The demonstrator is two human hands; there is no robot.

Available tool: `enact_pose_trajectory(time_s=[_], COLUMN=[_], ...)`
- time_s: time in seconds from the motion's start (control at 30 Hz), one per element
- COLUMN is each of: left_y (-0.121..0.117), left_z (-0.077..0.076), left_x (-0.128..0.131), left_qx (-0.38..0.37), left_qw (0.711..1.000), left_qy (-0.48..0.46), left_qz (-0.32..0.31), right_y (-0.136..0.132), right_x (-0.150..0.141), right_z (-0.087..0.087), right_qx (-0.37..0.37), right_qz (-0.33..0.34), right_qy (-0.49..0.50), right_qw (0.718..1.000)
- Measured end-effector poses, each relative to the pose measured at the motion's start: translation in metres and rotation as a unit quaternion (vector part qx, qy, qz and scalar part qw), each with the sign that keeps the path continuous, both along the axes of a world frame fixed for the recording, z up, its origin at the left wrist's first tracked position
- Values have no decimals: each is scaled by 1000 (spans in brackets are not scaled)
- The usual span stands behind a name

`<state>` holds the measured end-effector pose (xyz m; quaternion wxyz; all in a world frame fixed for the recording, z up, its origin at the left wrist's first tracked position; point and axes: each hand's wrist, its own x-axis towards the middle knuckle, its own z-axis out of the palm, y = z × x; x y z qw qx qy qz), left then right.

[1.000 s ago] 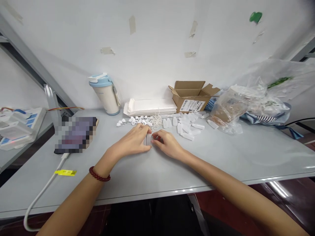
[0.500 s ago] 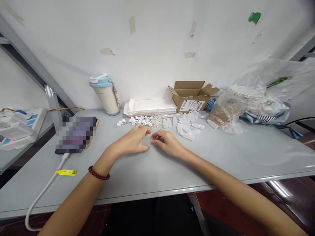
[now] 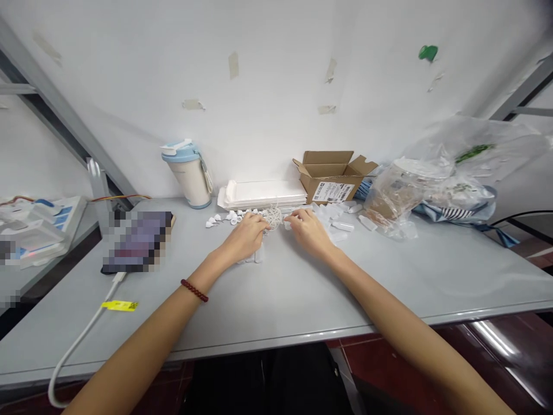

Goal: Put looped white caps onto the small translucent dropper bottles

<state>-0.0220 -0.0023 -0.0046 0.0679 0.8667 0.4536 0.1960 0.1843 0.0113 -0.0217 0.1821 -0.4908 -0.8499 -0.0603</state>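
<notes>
My left hand (image 3: 245, 237) is at the left edge of a small tangle of white strings (image 3: 273, 217), fingers curled together. Whatever lies between its fingertips is hidden. Under and in front of that palm lie a few translucent plastic sleeves (image 3: 258, 255), partly covered by the hand. On the other side of the strings, my right hand (image 3: 309, 232) pinches at a translucent sleeve (image 3: 287, 225) with thumb and forefinger. More such sleeves (image 3: 343, 226) are heaped behind and right of this hand. Small white caps (image 3: 234, 218), some with thin wire ends, are scattered beyond the left hand.
A stack of white trays (image 3: 263, 196) and an open cardboard box (image 3: 330, 187) stand along the wall. A tumbler (image 3: 189, 176) is at the back left, a phone (image 3: 138, 242) with a charging cable nearer. Plastic bags (image 3: 401, 190) fill the back right.
Both hands have moved farther back toward the strings and spread apart. My left hand has let go of the translucent sleeves, which now lie on the table. The view has tilted slightly.
</notes>
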Motion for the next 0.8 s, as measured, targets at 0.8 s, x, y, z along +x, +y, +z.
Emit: enact_pose_trajectory(time_s=[0.8], left_y=[22], left_z=[19], left_x=[29], left_qx=[51], left_qw=[977], left_qy=[205], left_qz=[6], right_y=[-4], right_x=[-5], right_z=[-3], right_qx=[-12], right_qz=[-68], right_qy=[-98], right_qw=[993])
